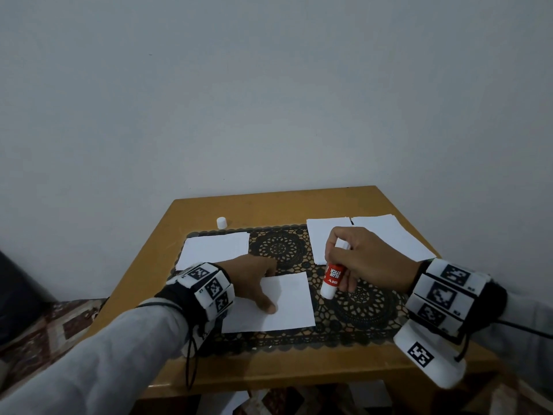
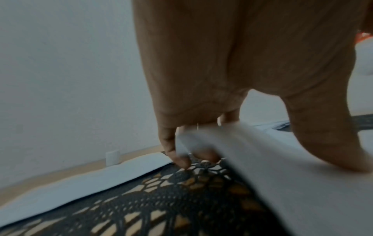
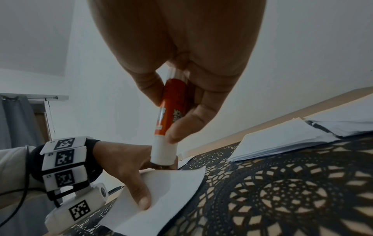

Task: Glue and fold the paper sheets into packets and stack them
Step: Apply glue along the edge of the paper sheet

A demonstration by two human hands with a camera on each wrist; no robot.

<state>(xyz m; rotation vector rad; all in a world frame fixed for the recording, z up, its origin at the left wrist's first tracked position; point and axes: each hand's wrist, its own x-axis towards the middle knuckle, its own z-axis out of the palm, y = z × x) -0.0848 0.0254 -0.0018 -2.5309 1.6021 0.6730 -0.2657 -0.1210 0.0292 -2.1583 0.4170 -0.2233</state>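
A single white paper sheet [image 1: 290,304] lies on the black lace mat [image 1: 368,307] near the table's front. My left hand [image 1: 257,283] holds its left side, thumb [image 3: 144,202] on top and fingers curled at the raised far edge [image 2: 201,135]. My right hand [image 1: 359,259] grips a red and white glue stick [image 1: 332,278] just right of the sheet, above the mat. The stick is nearly upright, one white end [image 3: 163,153] pointing down. Its white cap [image 1: 221,222] stands at the back left of the table.
One pile of white sheets [image 1: 214,250] lies at the mat's left, two more piles [image 1: 329,241] [image 1: 392,235] at the back right. The wooden table [image 1: 269,372] stands against a plain wall. Patterned floor shows left and below.
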